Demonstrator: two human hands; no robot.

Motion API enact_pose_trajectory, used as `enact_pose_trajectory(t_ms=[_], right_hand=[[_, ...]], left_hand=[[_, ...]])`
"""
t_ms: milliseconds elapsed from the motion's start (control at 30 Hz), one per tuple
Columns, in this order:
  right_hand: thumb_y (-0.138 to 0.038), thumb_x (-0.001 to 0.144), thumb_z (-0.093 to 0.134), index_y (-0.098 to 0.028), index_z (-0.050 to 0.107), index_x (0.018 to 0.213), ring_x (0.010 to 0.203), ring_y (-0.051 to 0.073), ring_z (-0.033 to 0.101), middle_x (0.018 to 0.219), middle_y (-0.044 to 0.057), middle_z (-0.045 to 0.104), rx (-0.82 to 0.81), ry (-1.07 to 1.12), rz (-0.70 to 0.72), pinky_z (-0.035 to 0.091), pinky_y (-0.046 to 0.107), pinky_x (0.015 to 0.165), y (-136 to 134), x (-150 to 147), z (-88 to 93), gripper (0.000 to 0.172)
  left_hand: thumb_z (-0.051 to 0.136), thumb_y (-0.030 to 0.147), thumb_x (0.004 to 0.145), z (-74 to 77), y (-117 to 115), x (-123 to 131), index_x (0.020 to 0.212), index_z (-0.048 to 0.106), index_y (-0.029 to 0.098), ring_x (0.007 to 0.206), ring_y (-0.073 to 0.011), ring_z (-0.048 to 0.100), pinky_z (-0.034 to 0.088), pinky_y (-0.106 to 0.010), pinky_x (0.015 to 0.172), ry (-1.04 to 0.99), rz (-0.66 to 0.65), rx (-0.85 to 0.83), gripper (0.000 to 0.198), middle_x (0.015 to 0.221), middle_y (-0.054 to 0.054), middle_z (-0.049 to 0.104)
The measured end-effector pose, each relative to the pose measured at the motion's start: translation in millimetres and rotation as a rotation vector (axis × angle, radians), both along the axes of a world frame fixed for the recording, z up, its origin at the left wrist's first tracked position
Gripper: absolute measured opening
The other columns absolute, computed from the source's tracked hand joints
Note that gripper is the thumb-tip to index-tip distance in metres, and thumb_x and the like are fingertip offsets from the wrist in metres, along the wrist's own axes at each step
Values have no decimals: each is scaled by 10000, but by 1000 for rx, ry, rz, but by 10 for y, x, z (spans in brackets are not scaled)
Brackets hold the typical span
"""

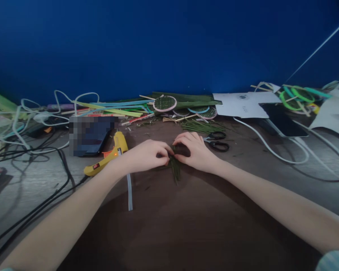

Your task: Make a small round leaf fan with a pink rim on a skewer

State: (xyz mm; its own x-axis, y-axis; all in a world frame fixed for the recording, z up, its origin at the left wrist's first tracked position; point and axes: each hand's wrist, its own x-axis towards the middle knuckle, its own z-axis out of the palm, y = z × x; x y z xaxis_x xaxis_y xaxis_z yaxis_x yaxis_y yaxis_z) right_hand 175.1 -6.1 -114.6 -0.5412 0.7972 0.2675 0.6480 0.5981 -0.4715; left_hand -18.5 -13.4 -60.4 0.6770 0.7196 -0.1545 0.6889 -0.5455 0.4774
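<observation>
Green leaf strips (175, 169) hang between my two hands over the dark table, their loose ends pointing toward me. My left hand (151, 155) pinches them from the left with thumb and fingers. From the other side my right hand (194, 152) grips the same strips, its fingertips meeting the left ones. The fingers hide the upper part of the strips, so how they are joined cannot be made out. Beyond my left wrist lies a yellow glue gun (106, 161) with an orange light glowing. Scissors with black handles (219, 142) lie just past my right hand.
A clear glue stick (129, 194) pokes out below my left forearm. Behind are cut green strips (202, 127), a round woven fan (165, 103), a white sheet (240, 105) and a phone (284, 120). Black cables (64, 165) and white cords (17, 113) tangle at left. A blue panel (169, 45) closes the back.
</observation>
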Motion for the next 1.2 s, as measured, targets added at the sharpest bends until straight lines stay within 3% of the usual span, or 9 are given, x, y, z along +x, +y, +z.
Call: enact_pose_trajectory(t_ms=[733, 1200], right_hand=[[-236, 744, 587, -222, 534, 908, 1015, 252, 438, 1097, 56, 561, -12, 3, 9, 325, 398, 836, -5, -3, 10, 173], [-131, 783, 531, -213, 532, 900, 1005, 218, 488, 998, 50, 607, -15, 172, 100, 365, 382, 873, 3, 49, 2, 144]], left_hand=[[469, 188, 758, -11, 6, -10, 667, 674, 201, 816, -130, 592, 376, -222, 721, -15, -13, 3, 224, 1035, 26, 655], [466, 214, 784, -15, 28, -28, 702, 682, 205, 869, -133, 596, 381, -214, 751, -25, -19, -51, 231, 1066, 27, 645]])
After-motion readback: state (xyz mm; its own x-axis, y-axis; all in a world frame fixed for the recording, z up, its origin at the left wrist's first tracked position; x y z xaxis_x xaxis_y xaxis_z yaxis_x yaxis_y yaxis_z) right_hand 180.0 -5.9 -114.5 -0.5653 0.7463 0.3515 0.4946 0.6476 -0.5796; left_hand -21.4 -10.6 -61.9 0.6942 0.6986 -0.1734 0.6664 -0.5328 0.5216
